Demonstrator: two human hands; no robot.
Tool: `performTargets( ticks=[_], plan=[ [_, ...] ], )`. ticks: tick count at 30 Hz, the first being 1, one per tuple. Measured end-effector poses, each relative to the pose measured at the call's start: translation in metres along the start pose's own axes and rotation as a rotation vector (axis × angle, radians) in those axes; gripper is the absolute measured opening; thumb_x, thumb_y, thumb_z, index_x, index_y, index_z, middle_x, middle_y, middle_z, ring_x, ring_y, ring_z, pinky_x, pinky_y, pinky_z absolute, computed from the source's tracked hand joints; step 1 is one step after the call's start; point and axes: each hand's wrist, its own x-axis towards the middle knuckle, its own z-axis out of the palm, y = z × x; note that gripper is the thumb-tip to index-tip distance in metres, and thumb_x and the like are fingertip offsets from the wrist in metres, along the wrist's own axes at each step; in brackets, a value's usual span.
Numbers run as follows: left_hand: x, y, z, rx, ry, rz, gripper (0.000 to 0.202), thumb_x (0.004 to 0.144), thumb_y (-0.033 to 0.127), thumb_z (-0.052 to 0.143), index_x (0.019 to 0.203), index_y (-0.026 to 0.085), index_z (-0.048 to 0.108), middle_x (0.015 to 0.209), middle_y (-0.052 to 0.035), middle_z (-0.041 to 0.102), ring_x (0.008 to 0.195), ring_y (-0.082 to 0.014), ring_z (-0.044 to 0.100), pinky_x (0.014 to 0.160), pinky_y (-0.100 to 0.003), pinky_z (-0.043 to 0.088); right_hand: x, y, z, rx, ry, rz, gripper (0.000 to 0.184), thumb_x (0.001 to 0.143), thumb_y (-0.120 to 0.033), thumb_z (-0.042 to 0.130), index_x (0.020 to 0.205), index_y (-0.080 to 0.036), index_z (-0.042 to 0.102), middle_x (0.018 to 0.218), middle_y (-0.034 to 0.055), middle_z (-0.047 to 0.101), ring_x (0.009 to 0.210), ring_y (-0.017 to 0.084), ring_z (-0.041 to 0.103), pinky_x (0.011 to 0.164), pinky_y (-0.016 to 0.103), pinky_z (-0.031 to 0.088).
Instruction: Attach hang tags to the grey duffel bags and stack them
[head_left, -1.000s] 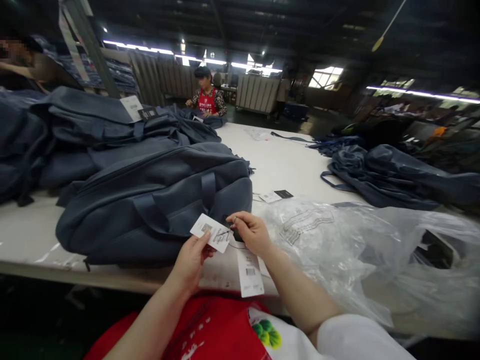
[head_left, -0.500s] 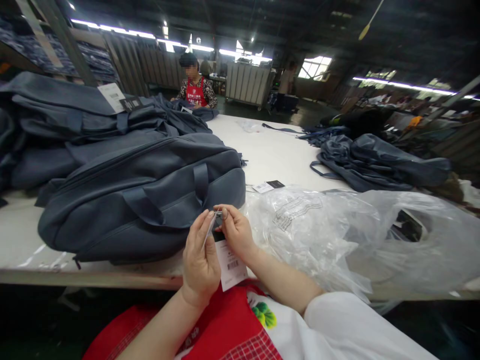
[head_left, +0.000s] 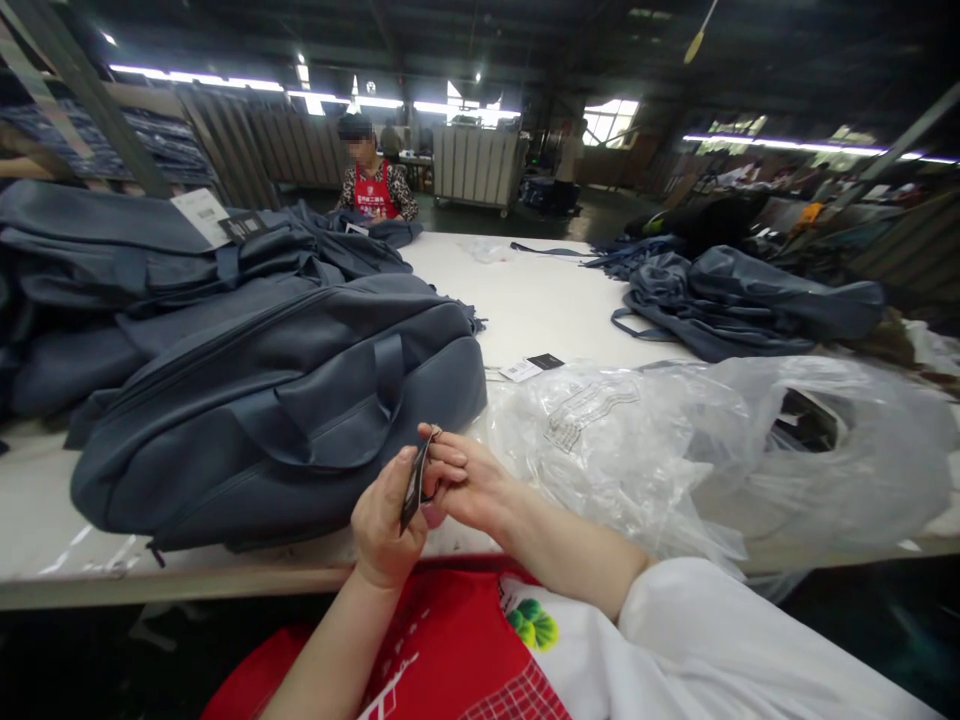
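Observation:
My left hand (head_left: 384,525) is closed on a dark hang tag (head_left: 414,490), held nearly edge-on between thumb and fingers. My right hand (head_left: 480,490) meets it from the other side, its fingers bent and their tips at the tag's upper end. Whatever small cord passes through the tag there is too fine to make out. Just beyond both hands lies a full navy bag (head_left: 322,400) on its side, with two strap handles facing me. Nearest my right forearm is a heap of clear plastic bags (head_left: 622,460).
Another white and black tag (head_left: 532,367) lies on the white table (head_left: 517,300) behind the plastic. More navy bags (head_left: 90,250) are piled at left, and others (head_left: 750,300) at right. Across the table sits a co-worker in a red apron (head_left: 373,190).
The tag has turned from its white barcode side hanging down to an upright, dark edge-on view. My right hand has rolled so its palm shows more. The view has shifted slightly.

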Motion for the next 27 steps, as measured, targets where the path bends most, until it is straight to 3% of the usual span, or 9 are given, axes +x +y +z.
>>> performTargets(
  ticks=[2,4,6,9,11,17,20,23,27],
  plan=[
    [0.005,-0.003,-0.008,0.008,-0.003,-0.132,0.041,0.096,0.017,0.044,0.136,0.014,0.05,0.105,-0.0129,0.073,0.086,-0.0201,0.072,0.073,-0.027,0.055,-0.003,0.0,-0.002,-0.125,-0.004,-0.088,0.012,0.093,-0.017,0.05,0.086,-0.016,0.059,0.044,-0.012,0.026,0.038,0.005,0.017,0.049,0.014,0.041],
    [0.015,-0.003,-0.018,-0.037,-0.056,-0.378,0.032,0.1,0.025,0.038,0.111,0.014,0.066,0.086,-0.0089,0.075,0.067,-0.0174,0.069,0.063,-0.027,0.052,-0.007,-0.002,-0.004,-0.394,0.021,-0.286,0.012,0.092,-0.027,0.054,0.091,-0.018,0.061,0.045,-0.0122,0.029,0.041,0.006,0.021,0.061,0.021,0.048],
    [0.027,-0.003,-0.026,-0.119,-0.11,-0.61,0.047,0.102,0.035,0.03,0.08,0.017,0.068,0.072,-0.0063,0.072,0.059,-0.0168,0.064,0.061,-0.028,0.05,-0.012,-0.005,-0.006,-0.817,0.033,-0.459,0.019,0.086,-0.034,0.062,0.096,-0.018,0.064,0.049,-0.0106,0.037,0.045,0.007,0.03,0.061,0.023,0.044],
    [0.037,-0.003,-0.031,-0.173,-0.114,-0.732,0.055,0.1,0.044,0.031,0.062,0.02,0.062,0.062,-0.0048,0.067,0.058,-0.018,0.062,0.062,-0.03,0.049,-0.019,-0.006,-0.009,-1.433,-0.073,-0.398,0.032,0.077,-0.043,0.072,0.095,-0.016,0.067,0.06,-0.006,0.049,0.055,0.008,0.041,0.053,0.022,0.033],
    [0.038,-0.003,-0.03,-0.165,-0.143,-0.737,0.056,0.099,0.046,0.033,0.058,0.02,0.061,0.058,-0.0038,0.066,0.057,-0.0182,0.062,0.062,-0.03,0.049,-0.02,-0.002,-0.011,-1.605,-0.156,-0.267,0.034,0.079,-0.048,0.069,0.085,-0.015,0.066,0.062,-0.0045,0.051,0.056,0.008,0.042,0.052,0.022,0.03],
    [0.032,-0.008,-0.033,-0.157,-0.199,-0.688,0.054,0.098,0.047,0.035,0.062,0.022,0.067,0.065,-0.0023,0.071,0.069,-0.0187,0.068,0.072,-0.029,0.05,-0.013,0.012,-0.019,-1.747,-0.129,-0.202,0.027,0.078,-0.025,0.06,0.056,-0.016,0.046,0.051,-0.0064,0.04,0.05,0.006,0.035,0.049,0.021,0.024],
    [0.036,-0.014,-0.045,-0.137,-0.098,-0.676,0.048,0.098,0.046,0.04,0.069,0.021,0.068,0.078,-0.0025,0.074,0.083,-0.0191,0.07,0.079,-0.028,0.051,-0.008,0.011,-0.021,-1.874,0.058,-0.356,0.014,0.072,-0.021,0.059,0.06,-0.015,0.056,0.054,-0.0045,0.048,0.052,0.007,0.039,0.051,0.022,0.024],
    [0.04,-0.013,-0.055,-0.088,-0.045,-0.628,0.045,0.098,0.042,0.044,0.063,0.02,0.063,0.073,-0.003,0.071,0.08,-0.0181,0.069,0.075,-0.026,0.051,-0.004,0.006,-0.021,-1.911,0.189,-0.509,0.014,0.073,-0.021,0.059,0.06,-0.015,0.059,0.055,-0.0026,0.052,0.052,0.008,0.04,0.053,0.024,0.023],
    [0.039,-0.008,-0.061,-0.217,-0.222,-0.489,0.028,0.097,0.028,0.046,0.114,0.02,0.067,0.084,-0.0016,0.071,0.062,-0.0125,0.063,0.062,-0.022,0.053,0.002,-0.005,-0.022,-1.587,0.141,-0.38,0.023,0.08,-0.028,0.054,0.061,-0.015,0.058,0.052,-0.0027,0.049,0.049,0.008,0.041,0.049,0.022,0.027]
  ],
)
